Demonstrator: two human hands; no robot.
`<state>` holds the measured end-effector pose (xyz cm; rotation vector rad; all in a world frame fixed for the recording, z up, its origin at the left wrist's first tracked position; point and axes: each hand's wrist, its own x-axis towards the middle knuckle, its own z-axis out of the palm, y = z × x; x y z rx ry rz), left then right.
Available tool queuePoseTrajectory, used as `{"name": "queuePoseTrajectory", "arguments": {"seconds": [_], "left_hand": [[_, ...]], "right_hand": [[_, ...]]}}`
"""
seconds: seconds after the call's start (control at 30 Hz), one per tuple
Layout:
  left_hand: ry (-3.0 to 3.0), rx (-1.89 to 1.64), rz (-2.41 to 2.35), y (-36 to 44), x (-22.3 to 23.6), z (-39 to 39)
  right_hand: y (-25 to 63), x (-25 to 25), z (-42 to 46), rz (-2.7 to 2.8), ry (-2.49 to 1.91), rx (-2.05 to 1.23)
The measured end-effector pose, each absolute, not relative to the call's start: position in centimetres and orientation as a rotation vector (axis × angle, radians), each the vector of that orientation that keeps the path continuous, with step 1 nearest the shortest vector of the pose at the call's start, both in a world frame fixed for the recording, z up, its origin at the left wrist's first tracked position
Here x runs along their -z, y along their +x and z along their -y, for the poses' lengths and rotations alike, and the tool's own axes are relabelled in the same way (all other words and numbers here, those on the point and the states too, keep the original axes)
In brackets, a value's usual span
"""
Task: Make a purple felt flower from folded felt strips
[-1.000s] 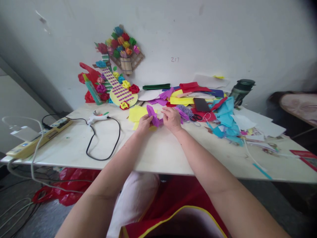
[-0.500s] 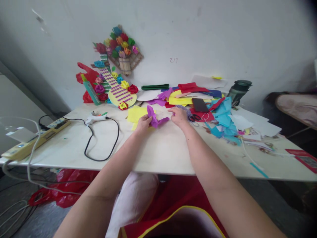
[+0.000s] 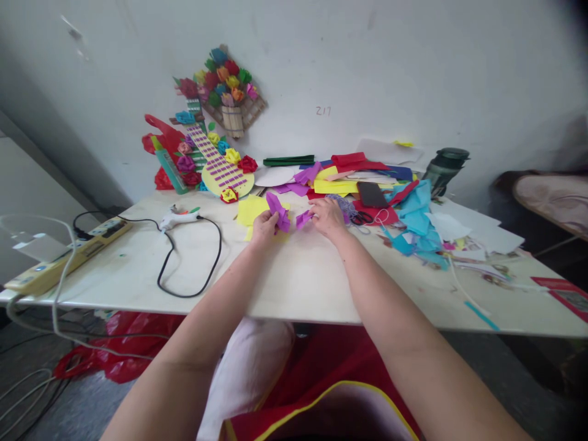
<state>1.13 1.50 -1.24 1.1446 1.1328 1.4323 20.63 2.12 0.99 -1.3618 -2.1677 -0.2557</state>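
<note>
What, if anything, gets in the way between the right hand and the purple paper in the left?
Nothing visible blocks it. Between the right hand and the purple paper in the left hand lie just a purple piece at the right fingertips and bare table.

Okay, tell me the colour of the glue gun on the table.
The glue gun is mostly white, best seen in the head view.

Purple paper [image 3: 282, 215], plain yellow sheets [image 3: 250, 209], cream guitar shape [image 3: 228, 174] with purple grid pattern, white surface [image 3: 285, 282], light-blue crumpled paper [image 3: 416, 208]
</note>
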Motion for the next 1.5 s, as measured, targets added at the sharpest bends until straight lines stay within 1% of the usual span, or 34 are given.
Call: {"name": "queuePoseTrajectory", "arguments": {"seconds": [0.23, 0.47, 0.63, 0.87, 1.13, 1.5], "left_hand": [[1.145, -1.434, -1.046, 1.0, 1.4, -1.5], [0.959, -1.395, -0.782, 1.2, 0.4, -0.4], [0.847, -1.393, -0.717, 1.2, 0.0, -0.2], [0.875, -1.458, -0.747, 0.9, 0.0, -0.4], [0.974, -1.37, -0.771, 1.0, 0.4, -0.4], [1.04, -1.354, -0.755, 0.8, 0.3, -0.5]], "right_hand": [[20.1, -1.5, -1.9, 1.981, -1.186, 0.34], [19.6, -0.4, -2.7, 1.913, -0.962, 0.222], [19.4, 0.0, -3.1, 1.873, -0.846, 0.139], [19.3, 0.2, -3.2, 1.874, -0.835, 0.1], [19.1, 0.4, -3.3, 1.903, -0.819, 0.097], [18.9, -0.1, -2.5, 1.932, -0.813, 0.084]]}}
